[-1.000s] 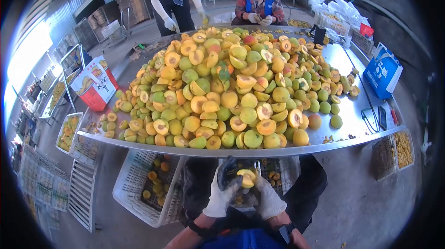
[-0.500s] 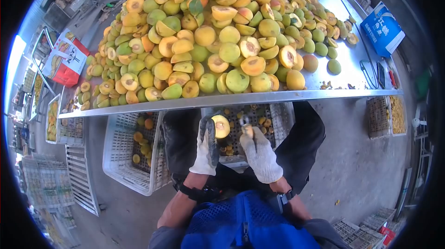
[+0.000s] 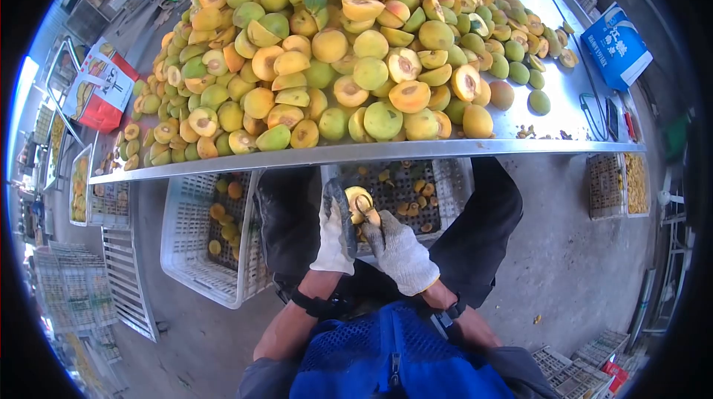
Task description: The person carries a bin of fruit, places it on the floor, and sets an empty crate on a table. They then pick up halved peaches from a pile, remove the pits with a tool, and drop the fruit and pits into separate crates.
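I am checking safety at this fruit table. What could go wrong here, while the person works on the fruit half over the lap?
1. The right hand works a small tool into the peach half held by the left hand; a slip could perhaps hurt the left fingers despite the gloves.
2. Peaches lie close to the metal table's edge; one might roll off.
3. The half could drop and miss the white crate below.

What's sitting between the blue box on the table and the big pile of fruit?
In the head view, between the blue box and the fruit pile there is mostly bare metal table, crossed by a dark cable, with a few loose fruits at the pile's edge.
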Demonstrator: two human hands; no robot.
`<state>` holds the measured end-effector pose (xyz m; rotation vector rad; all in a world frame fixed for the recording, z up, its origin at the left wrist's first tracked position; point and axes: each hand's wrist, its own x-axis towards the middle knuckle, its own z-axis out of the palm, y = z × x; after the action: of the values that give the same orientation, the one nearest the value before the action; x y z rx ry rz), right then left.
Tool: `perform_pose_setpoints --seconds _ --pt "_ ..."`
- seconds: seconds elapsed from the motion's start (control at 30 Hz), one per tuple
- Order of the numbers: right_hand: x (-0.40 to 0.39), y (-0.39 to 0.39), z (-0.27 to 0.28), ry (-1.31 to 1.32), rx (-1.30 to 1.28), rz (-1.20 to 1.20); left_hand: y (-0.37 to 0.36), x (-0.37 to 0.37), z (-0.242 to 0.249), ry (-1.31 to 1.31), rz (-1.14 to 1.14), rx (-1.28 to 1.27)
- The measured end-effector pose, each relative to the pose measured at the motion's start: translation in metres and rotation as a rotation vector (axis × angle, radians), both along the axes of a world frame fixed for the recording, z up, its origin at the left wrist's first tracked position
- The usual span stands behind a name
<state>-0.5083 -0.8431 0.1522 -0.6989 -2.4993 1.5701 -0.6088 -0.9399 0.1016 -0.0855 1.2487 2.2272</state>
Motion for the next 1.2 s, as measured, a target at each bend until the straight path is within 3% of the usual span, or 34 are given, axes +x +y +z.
perform_pose_setpoints --seconds 0.27,0.47,0.57,0.67,0.83,0.93,0.97,1.2 --pt "-0.005 -0.005 -0.002 -0.104 -0.098 -0.001 0.005 0.001 0.003 0.216 0.005 -0.133" --pt "-0.005 -0.010 -0.015 0.067 -0.303 -0.028 0.004 0.004 0.010 0.465 -0.018 -0.262" --pt "-0.007 -0.014 -0.008 0.038 -0.205 -0.068 0.007 0.009 0.018 0.338 0.026 -0.065" --pt "-0.011 -0.007 -0.001 0.022 -0.147 0.015 0.002 -0.013 0.006 0.243 -0.095 -0.134" --pt "-0.017 -0.012 -0.007 0.001 -0.171 -0.031 0.004 -0.016 -0.002 0.004 -0.001 -0.015" --pt "-0.020 -0.011 -0.002 -0.039 -0.160 -0.050 0.006 -0.014 -0.006 0.136 0.030 -0.079" --pt "-0.020 -0.010 0.001 -0.061 -0.154 -0.053 0.008 -0.014 -0.005 0.013 0.088 -0.008" --pt "-0.020 -0.014 -0.017 -0.038 -0.156 -0.046 0.006 -0.010 -0.004 0.148 0.099 -0.088"
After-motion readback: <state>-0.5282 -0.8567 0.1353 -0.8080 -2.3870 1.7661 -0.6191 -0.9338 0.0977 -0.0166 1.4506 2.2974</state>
